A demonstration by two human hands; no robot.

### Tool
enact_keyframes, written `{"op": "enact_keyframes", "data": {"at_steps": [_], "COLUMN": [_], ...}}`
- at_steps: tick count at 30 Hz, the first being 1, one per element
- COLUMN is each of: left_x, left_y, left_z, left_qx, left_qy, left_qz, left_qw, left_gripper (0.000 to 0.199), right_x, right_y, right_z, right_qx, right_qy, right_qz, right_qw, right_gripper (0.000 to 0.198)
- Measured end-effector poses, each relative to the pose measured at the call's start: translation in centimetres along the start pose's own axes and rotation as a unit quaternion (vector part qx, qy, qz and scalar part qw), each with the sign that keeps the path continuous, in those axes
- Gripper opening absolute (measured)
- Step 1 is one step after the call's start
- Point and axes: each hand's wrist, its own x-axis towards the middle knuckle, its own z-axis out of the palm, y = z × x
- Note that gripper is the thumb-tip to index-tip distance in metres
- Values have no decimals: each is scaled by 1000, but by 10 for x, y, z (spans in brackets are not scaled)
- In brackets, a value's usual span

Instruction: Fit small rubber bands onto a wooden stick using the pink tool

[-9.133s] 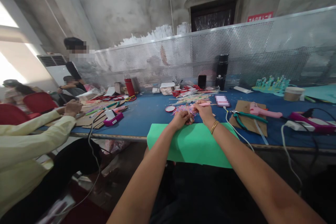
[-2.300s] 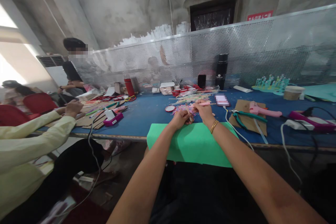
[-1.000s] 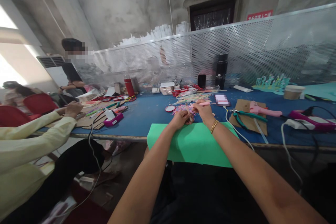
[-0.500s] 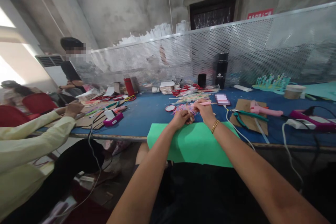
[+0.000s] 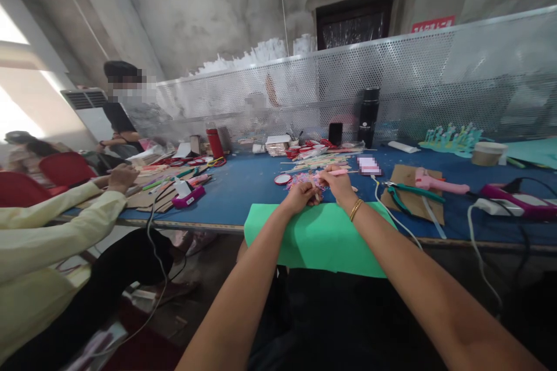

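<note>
My right hand [image 5: 340, 188] is closed around a slim pink pen-like tool [image 5: 341, 172], which lies nearly level and points right. Beside it, my left hand [image 5: 300, 196] has its fingers pinched together on a small pale stick-like piece [image 5: 317, 197], mostly hidden by the fingers. Both hands are close together at the table's front edge, above a green sheet [image 5: 326, 237] that hangs over the edge onto my lap. Just behind them lies a scatter of tiny pink and purple bits [image 5: 300, 178]. A small round white dish with a red rim [image 5: 283, 179] sits to their left.
Green-handled pliers [image 5: 413, 192] and a pink glue gun [image 5: 439, 181] lie on cardboard at right. A black bottle [image 5: 368, 119] and a red bottle [image 5: 214, 142] stand at the back. White cables hang over the edge. A co-worker's hands [image 5: 122, 178] are at left.
The view has shifted very slightly. My right hand and the pink tool have moved a little to the left; my left hand stays in nearly the same place.
</note>
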Motion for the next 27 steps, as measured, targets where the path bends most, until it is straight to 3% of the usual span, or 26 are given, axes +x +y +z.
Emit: {"op": "enact_keyframes", "data": {"at_steps": [5,11,17,22,27], "left_x": [-1,-1,0,0,0], "left_y": [1,1,-1,-1,-2], "left_z": [0,0,0,0,1], "left_qx": [1,-5,2,0,0], "left_qy": [1,0,5,10,12], "left_qz": [4,0,1,3,-3], "left_qw": [1000,1000,1000,1000,1000], "left_gripper": [32,32,36,33,31], "right_x": [0,-1,1,-1,-3], "right_y": [-1,-1,-4,-11,-10], "right_z": [-1,2,-2,-1,0], "right_qx": [15,24,1,22,38], "right_qy": [49,-10,67,22,30], "right_qz": [4,8,-5,-1,8], "right_qw": [999,1000,998,1000,999], "right_gripper": [19,21,16,25,24]}}
